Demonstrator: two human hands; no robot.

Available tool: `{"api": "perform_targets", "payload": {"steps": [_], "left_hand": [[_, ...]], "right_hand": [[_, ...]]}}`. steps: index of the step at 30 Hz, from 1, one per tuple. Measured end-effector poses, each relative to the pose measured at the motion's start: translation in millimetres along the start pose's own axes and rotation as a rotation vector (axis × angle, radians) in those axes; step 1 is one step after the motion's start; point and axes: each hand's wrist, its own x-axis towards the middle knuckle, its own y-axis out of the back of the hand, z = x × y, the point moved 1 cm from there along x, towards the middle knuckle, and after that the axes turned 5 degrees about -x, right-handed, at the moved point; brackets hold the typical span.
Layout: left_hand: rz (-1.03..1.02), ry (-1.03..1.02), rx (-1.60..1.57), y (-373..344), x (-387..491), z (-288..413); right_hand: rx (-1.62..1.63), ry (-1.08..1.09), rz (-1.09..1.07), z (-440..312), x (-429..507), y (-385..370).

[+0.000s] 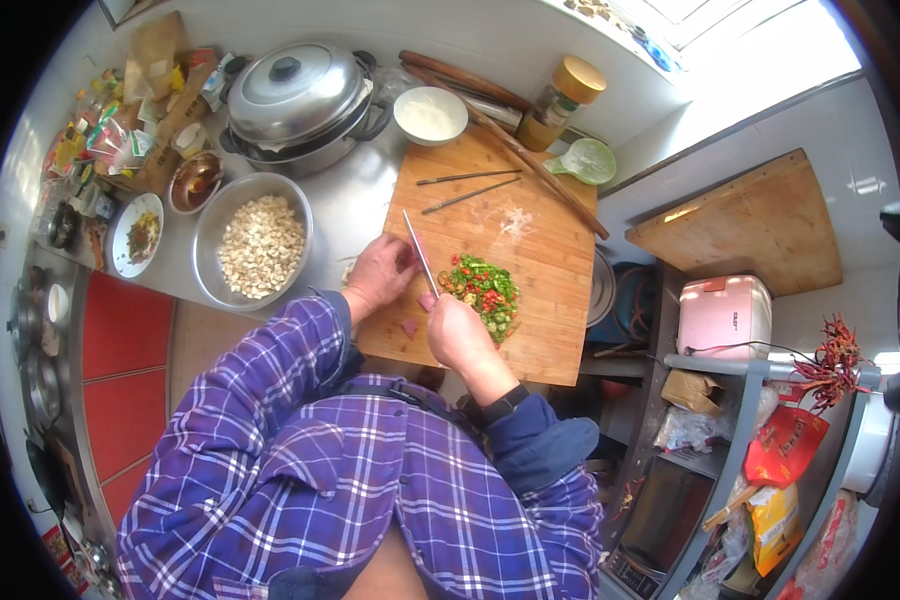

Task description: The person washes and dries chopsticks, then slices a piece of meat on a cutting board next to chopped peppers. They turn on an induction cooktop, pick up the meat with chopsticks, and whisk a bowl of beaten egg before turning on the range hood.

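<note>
My right hand (457,334) grips the handle of a kitchen knife (420,253), whose blade points away from me over a wooden cutting board (540,337). Close against the blade's left side, my left hand (381,274) has its fingers curled on a piece of pink meat, mostly hidden by the fingers and the blade. Small cut pieces of pink meat (409,327) lie on the board near my right hand. To the right of the knife is a pile of chopped green and red peppers (487,292).
Chopsticks (471,195), a rolling pin (532,161) and a bowl of white powder (429,115) are at the board's far side. A metal basin of pale cubes (300,270), a lidded pan (292,97) and a plate (120,259) stand left. Shelving (746,420) is right.
</note>
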Motion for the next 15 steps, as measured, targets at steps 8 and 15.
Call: {"api": "perform_targets", "payload": {"steps": [8,15], "left_hand": [[0.03,-0.011,0.019,0,-2,-5],[0.004,-0.001,0.114,2,-6,2]], "right_hand": [[-0.139,0.041,-0.003,1,13,-9],[-0.203,0.018,0.035,8,-3,-10]]}}
